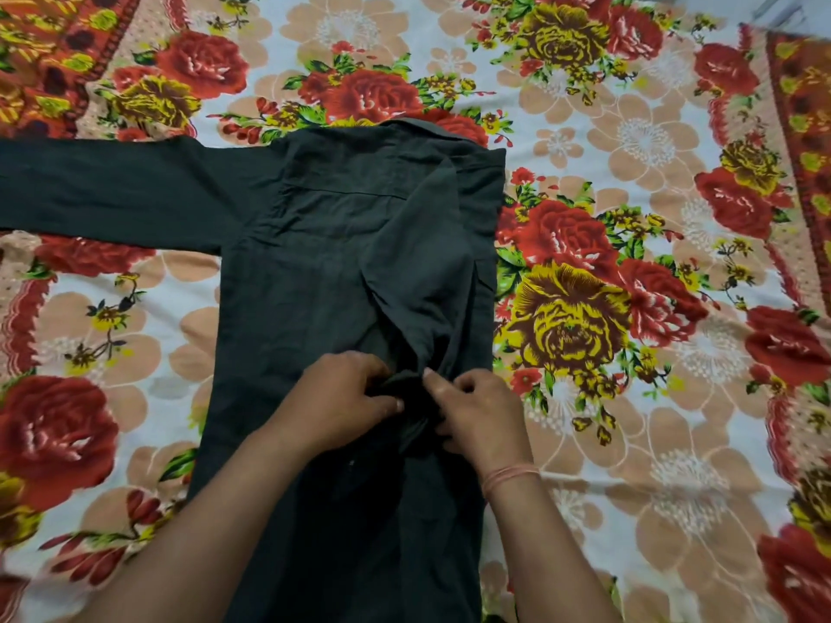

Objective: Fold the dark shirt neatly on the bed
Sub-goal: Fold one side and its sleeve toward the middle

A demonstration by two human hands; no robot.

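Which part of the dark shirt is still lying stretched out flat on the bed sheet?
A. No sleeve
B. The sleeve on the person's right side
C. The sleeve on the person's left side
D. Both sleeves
C: the left sleeve of the dark shirt extends straight over the floral sheet, while the right sleeve is folded onto the body, its end held by the left hand and the right hand.

Dark shirt [341, 245] on floral bedsheet [629, 128], hands [418, 406] pinching folded sleeve cuff
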